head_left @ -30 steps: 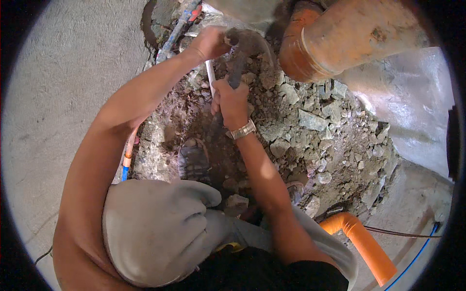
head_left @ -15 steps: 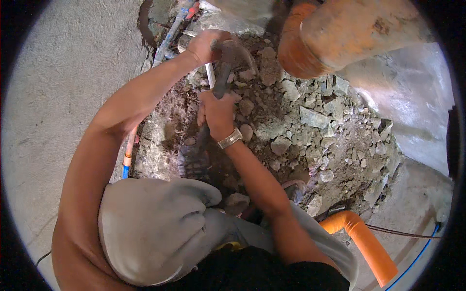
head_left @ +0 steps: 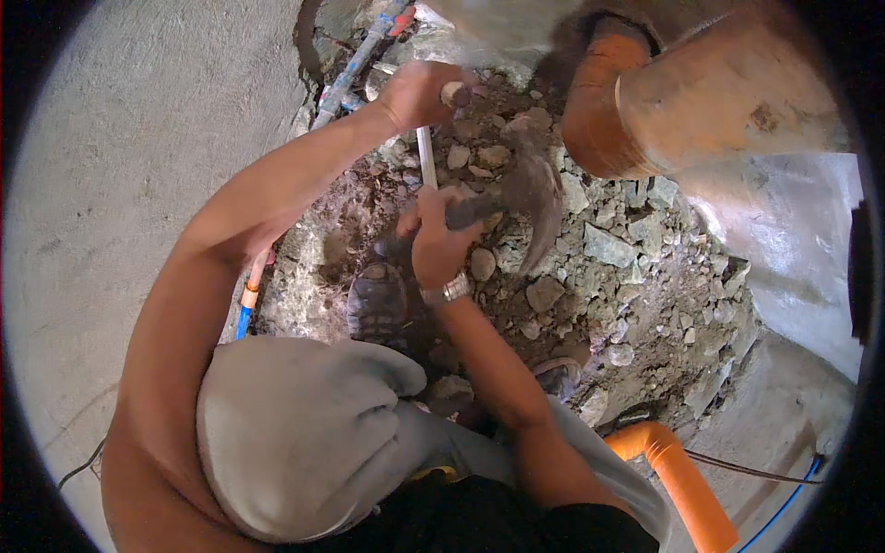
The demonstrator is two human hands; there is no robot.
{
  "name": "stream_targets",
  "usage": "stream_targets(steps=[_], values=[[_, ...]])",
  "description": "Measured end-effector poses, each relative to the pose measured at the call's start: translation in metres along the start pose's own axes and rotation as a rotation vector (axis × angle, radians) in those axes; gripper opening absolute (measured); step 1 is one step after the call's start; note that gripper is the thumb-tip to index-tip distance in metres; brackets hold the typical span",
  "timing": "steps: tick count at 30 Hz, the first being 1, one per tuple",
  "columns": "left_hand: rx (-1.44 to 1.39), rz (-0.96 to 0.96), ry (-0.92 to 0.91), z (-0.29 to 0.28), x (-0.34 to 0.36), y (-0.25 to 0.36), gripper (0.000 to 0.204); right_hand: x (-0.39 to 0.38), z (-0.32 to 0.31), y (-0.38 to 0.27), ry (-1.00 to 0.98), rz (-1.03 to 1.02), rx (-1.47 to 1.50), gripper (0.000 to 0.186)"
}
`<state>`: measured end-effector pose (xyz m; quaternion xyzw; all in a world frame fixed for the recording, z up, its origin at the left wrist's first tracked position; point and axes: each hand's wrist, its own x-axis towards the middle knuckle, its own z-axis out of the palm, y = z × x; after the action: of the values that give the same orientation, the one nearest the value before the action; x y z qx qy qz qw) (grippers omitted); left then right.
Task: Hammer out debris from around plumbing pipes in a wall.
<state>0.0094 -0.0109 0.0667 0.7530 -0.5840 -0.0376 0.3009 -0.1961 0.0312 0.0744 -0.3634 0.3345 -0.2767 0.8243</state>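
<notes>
My left hand (head_left: 417, 94) is closed round a short rod-like tool, probably a chisel (head_left: 454, 94), whose worn round end shows above the fist. Its lower end is hidden. Closer to me, my right hand (head_left: 442, 241), with a metal-banded watch (head_left: 446, 290) at the wrist, grips a hammer (head_left: 533, 195) by its dark handle. The hammer head, blurred and curved, is to the right of that hand, apart from the chisel. A thin white strip (head_left: 426, 158) shows between my two hands. Broken stone and soil (head_left: 544, 295) lie beneath them.
A large orange pipe (head_left: 728, 101) with an elbow is at the upper right. Another orange pipe (head_left: 687, 484) lies lower right by a blue cord (head_left: 784, 511). A grey-blue pipe (head_left: 355, 69) runs at upper left, beside a concrete surface (head_left: 147, 175). My shoe (head_left: 376, 300) rests among the rubble.
The hammer head has swung away from the top of the chisel, toward the right and nearer me. My left hand keeps its grip; the whole view has shifted slightly.
</notes>
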Motion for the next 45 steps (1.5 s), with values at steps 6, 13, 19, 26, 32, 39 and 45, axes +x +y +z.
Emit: stream_targets(steps=[6,13,19,26,32,39,45], values=[[0.078,-0.103,0.011,-0.006,0.003,-0.007,0.025,0.011,-0.013,-0.001,-0.057,0.156,-0.067,0.020],[0.137,-0.067,-0.049,0.008,-0.003,-0.014,0.049,0.016,-0.018,-0.008,-0.088,0.218,-0.193,0.026],[0.116,0.048,-0.066,0.013,-0.007,-0.016,0.040,0.019,-0.006,0.003,-0.053,0.345,0.045,0.026],[0.135,0.082,-0.036,0.015,-0.005,-0.024,0.039,0.013,-0.014,0.012,-0.051,0.118,0.090,0.022],[0.126,0.127,-0.031,0.011,-0.008,-0.018,0.027,0.007,-0.015,-0.004,-0.007,0.134,-0.026,0.024],[0.177,-0.083,-0.004,0.000,-0.004,-0.018,0.050,0.023,-0.012,0.002,-0.120,0.148,-0.133,0.027],[0.157,-0.034,-0.113,0.003,-0.005,-0.010,0.052,0.010,-0.014,0.006,-0.045,0.033,-0.028,0.026]])
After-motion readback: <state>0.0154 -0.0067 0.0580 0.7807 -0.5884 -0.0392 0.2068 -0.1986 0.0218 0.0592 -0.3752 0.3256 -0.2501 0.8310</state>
